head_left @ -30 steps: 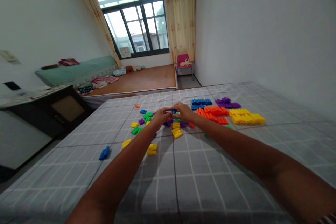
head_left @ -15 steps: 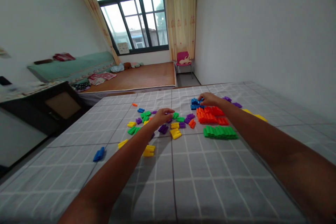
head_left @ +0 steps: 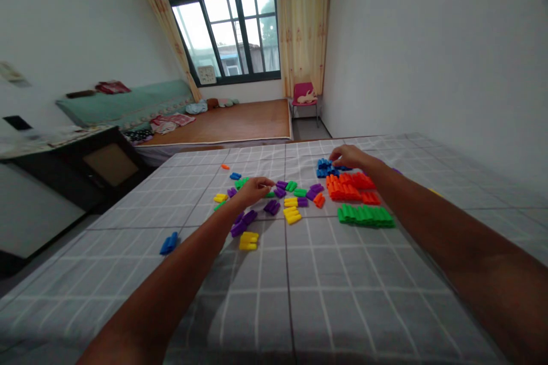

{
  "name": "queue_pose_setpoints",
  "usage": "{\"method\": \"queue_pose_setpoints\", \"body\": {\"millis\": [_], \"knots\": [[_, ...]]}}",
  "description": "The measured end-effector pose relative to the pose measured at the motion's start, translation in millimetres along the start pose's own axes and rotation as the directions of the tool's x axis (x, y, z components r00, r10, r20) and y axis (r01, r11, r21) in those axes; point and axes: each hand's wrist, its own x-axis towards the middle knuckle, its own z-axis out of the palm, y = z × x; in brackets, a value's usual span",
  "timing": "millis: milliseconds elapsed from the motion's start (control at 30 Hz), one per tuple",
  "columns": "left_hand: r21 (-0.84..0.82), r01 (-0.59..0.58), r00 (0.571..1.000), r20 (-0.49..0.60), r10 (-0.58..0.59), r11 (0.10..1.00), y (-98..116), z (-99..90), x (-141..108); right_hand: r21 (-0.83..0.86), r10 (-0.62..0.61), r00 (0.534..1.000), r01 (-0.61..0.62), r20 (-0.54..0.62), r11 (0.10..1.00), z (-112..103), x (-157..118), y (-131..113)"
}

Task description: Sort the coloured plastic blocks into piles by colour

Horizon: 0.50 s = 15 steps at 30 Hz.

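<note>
My left hand (head_left: 259, 187) reaches over loose plastic building blocks in the middle of the cloth, its fingers stretched out and apart. Nothing shows in it. Beside its fingertips lie a purple block (head_left: 281, 184) and a green block (head_left: 291, 186). At the back right my right hand (head_left: 350, 155) is closed, fingertips down on the row of blue blocks (head_left: 326, 167); the block under the fingers is partly hidden. In front of that row sit stacked orange blocks (head_left: 345, 188) and a row of green blocks (head_left: 365, 216).
A grey checked cloth (head_left: 265, 296) covers the surface. Yellow blocks (head_left: 249, 240) and a blue block (head_left: 169, 243) lie nearer on the left. A wall (head_left: 449, 57) rises on the right, and a brown-topped bed (head_left: 244, 120) stands beyond. My right forearm covers part of the far right.
My left hand has drawn slightly left, away from the green block, with its fingers apart. The right hand stays at the blue blocks. The whole view has shifted a little.
</note>
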Motion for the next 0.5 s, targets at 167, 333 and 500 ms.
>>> {"method": "queue_pose_setpoints", "body": {"millis": [167, 333, 500], "knots": [[0.285, -0.005, 0.993, -0.111, 0.038, 0.959, -8, -44.2, -18, 0.034, -0.135, 0.99, 0.137, -0.049, 0.99, -17, -12, -37], [0.519, 0.202, 0.96, -0.271, -0.064, 0.831, -26, -91.2, -31, 0.049, -0.368, 0.926, 0.365, 0.086, 0.93, 8, -20, -112], [0.58, 0.199, 0.968, -0.24, -0.068, 0.79, -37, -98.1, -41, -0.202, -0.2, 0.949, 0.251, 0.243, 0.947, 27, -11, -148]]}}
